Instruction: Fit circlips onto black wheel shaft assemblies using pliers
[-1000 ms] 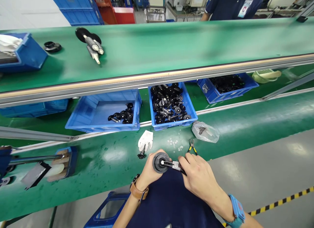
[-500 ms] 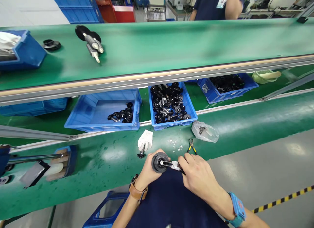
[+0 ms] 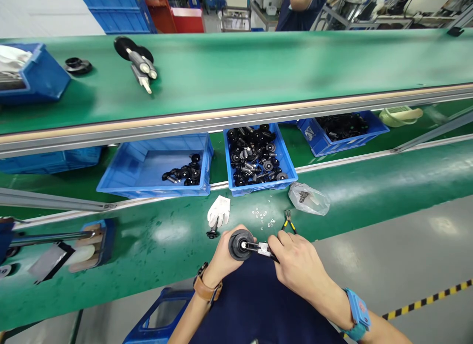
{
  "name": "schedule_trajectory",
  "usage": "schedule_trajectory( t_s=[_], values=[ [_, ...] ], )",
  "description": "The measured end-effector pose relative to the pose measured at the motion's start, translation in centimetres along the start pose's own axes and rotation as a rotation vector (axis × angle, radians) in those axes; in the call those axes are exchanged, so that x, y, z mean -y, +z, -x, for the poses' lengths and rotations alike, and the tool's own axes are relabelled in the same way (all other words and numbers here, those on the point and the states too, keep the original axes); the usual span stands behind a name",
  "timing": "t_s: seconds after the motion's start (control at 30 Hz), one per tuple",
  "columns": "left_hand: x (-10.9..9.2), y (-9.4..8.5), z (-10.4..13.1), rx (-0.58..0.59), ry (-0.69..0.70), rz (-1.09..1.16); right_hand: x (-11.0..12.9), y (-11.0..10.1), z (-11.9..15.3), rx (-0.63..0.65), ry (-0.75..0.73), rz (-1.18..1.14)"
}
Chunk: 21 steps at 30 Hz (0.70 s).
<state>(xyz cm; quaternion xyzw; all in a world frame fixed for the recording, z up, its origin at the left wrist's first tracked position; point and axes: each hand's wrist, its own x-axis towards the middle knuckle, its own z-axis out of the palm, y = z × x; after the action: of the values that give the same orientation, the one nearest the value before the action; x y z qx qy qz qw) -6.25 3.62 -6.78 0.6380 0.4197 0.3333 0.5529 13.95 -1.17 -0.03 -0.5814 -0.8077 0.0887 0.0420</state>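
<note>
My left hand (image 3: pixel 222 258) is wrapped round a black wheel-shaped part (image 3: pixel 235 244), its round face turned up and a small pale tip at its centre. In my right hand (image 3: pixel 301 262) is a pair of pliers (image 3: pixel 263 249), whose narrow jaws reach to that tip. The pliers' handles are mostly hidden by my fingers. Just beyond my hands lie several small white rings (image 3: pixel 260 213) and a second pair of pliers (image 3: pixel 289 222) with yellow-and-black handles. A white glove (image 3: pixel 219 208) lies against another black part (image 3: pixel 213 233) on the green bench (image 3: pixel 177 260).
Behind the rings stands a blue bin (image 3: pixel 260 187) full of black parts; a larger blue bin (image 3: pixel 148 190) to its left holds fewer. A clear plastic bag (image 3: pixel 314 201) lies at the right. The raised green conveyor (image 3: pixel 258 68) crosses above, with a person (image 3: pixel 299 16) beyond.
My hands, the wheel-shaped part and the pliers stay practically still. Across the conveyor, the other person has shifted to the left.
</note>
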Motion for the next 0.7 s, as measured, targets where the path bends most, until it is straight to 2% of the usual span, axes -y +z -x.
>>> schedule_trajectory(
  t_s=[0.7],
  values=[
    [0.18, 0.03, 0.01, -0.003, -0.007, -0.033, 0.29, 0.42, 0.03, -0.017, -0.017, 0.069]
  ],
)
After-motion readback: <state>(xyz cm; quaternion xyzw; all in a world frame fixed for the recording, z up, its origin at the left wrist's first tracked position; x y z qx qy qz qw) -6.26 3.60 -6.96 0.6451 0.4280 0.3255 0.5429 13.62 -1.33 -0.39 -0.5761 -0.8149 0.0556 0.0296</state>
